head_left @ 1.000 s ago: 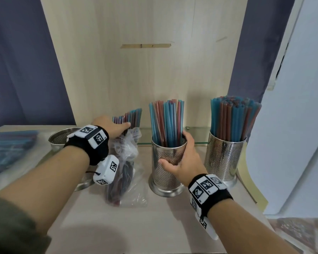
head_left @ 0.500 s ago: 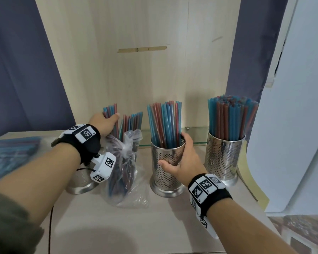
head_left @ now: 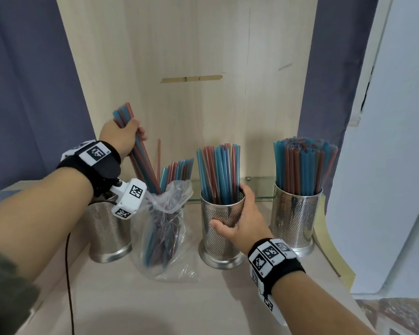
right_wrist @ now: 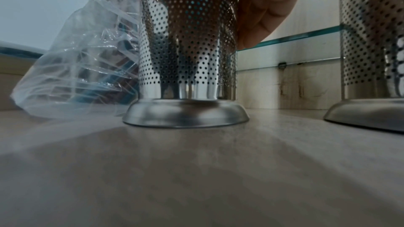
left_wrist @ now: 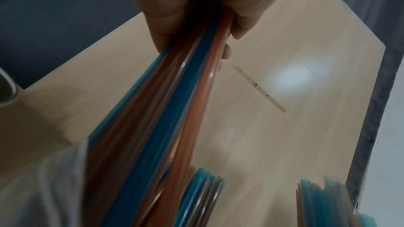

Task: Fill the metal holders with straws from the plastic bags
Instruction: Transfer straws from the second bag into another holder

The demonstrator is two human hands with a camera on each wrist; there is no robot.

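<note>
- Pale wood-grain table (head_left: 203,308) backed by a light wooden panel (head_left: 191,44), with grey-blue curtains on both sides.
- Three perforated metal holders stand in a row on the table. The left perforated steel holder (head_left: 108,234) is partly hidden behind the left forearm, so its contents cannot be made out.
- The middle perforated steel holder (head_left: 221,234) is part-filled with upright blue and red straws; the right perforated steel holder (head_left: 294,220) is packed full of them.
- One clear plastic bag (head_left: 163,238) stands between the left and middle holders, with more blue and red straws poking from its mouth.
- The left hand (head_left: 121,136), raised above the bag, has its grip closed round a bundle of blue and red straws (head_left: 140,160); their lower ends reach the bag's mouth. The left wrist view is blurred.
- The right hand (head_left: 242,226) grips the middle holder, thumb in front, fingers round its far side.
- At the far left edge, something blue is cut off.
</note>
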